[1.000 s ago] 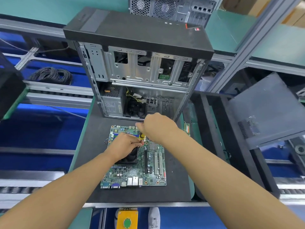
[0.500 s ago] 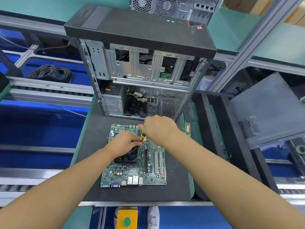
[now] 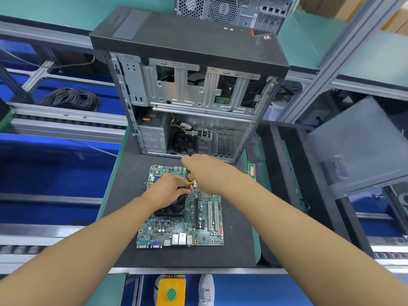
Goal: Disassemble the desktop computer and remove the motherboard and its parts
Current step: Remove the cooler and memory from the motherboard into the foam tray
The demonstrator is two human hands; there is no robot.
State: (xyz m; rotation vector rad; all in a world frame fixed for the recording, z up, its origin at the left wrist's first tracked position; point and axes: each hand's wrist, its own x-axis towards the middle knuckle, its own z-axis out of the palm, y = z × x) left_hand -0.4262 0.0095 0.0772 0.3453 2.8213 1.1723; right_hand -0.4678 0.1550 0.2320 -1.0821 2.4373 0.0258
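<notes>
The motherboard lies flat on a black mat on the surface, right in front of the person. A black cooler fan sits on top of the board.

The left grip rests on that fan. Its fingertips are pinched together around the thin low end of a screwdriver. The right grip is clamped around the screwdriver's yellow and black handle and holds it standing up over the board.

Just behind the board stands the computer case, upright, with its side open. At the bottom left inside it is a gray power box. Next to that is a round black fan. Yellow and black wires hang above the fan. The top part of the case has bare metal bays with a small green card showing through one hole.

A dark side panel leans at the right. A coil of black cable lies on a blue shelf at the left. A yellow box with a green button sits below the near edge of the surface.
</notes>
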